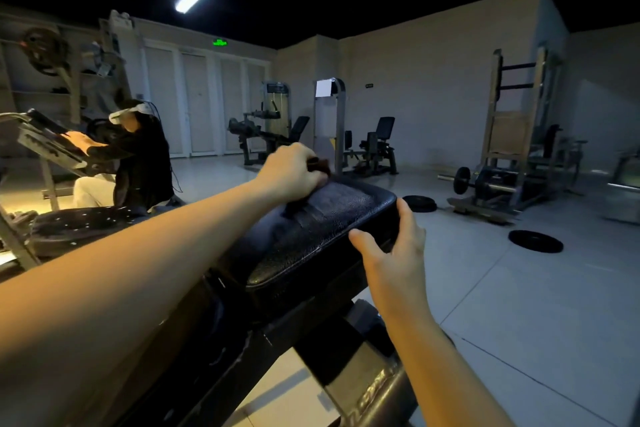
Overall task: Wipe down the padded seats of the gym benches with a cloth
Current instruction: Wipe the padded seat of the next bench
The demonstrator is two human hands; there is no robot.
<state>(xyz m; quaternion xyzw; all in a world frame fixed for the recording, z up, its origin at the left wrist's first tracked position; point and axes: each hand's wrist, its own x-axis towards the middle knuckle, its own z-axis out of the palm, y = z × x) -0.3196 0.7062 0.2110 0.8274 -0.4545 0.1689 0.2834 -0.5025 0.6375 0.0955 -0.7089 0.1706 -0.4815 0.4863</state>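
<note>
Tiles are covering the floor [519, 305] of a dim gym. A tall wooden rack [512, 135] is standing on the right by the wall, and two weight machines [370, 146] are sitting at the back. In the middle, a black padded seat [322, 236] is slanting up and away from the camera on its metal frame. Another person [142, 156] in dark clothes is bending over equipment on the left, just behind a second seat [83, 222] that is speckled with pale spots. Two weight plates are lying flat on the floor, one [535, 241] to the right and another [419, 203] just beyond the padded seat's far corner. The right hand [394, 253] is grasping the seat's right edge, thumb lying on top and fingers wrapping over the side. The left hand [294, 172] is clenching a dark cloth [320, 165] and pressing it onto the far end of the padded seat, where faint streaks are showing on the leather.
</note>
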